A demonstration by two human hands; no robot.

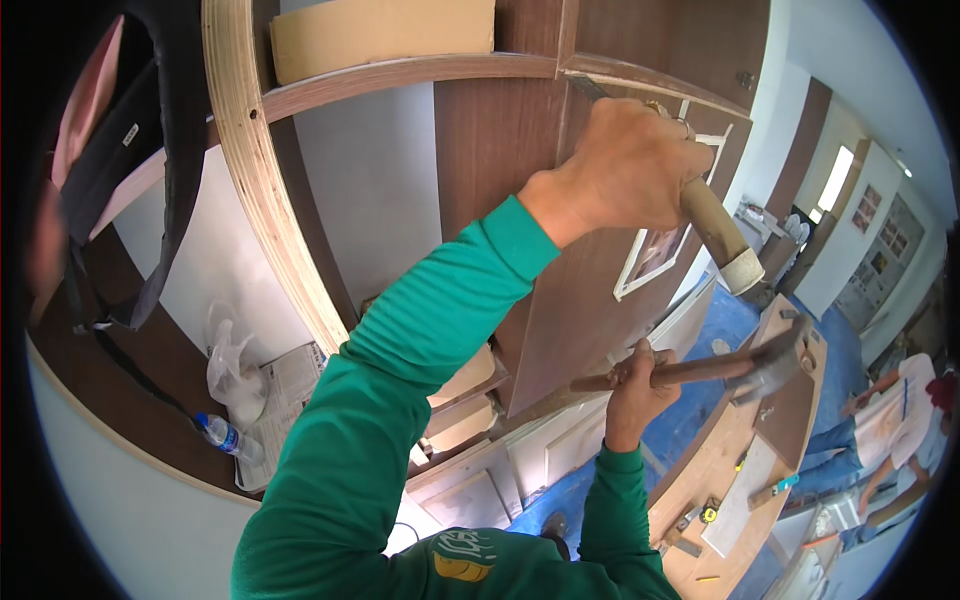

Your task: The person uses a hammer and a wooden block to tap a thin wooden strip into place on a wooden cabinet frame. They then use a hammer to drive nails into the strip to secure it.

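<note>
My left hand (640, 165), in a green sleeve, is closed around a chisel (722, 235) with a thick wooden handle. Its metal blade shows beyond my knuckles, at the joint between the wooden shelf edge (420, 72) and the upright of a brown cabinet (485, 150). Lower down, my right hand (642, 392) grips a hammer (768, 370) by its wooden handle. The hammer's metal head points right, below the chisel's butt and apart from it. A white-framed picture (655, 255) is on the brown panel behind my left hand.
At the right stands a wooden workbench (700, 570) with a tape measure (710, 512) and hand tools. Two people (895, 430) are beyond it. A water bottle (228, 437) and plastic bag (235, 375) stand at lower left. A cardboard box (385, 38) sits on the shelf; a dark strap (180, 150) hangs left.
</note>
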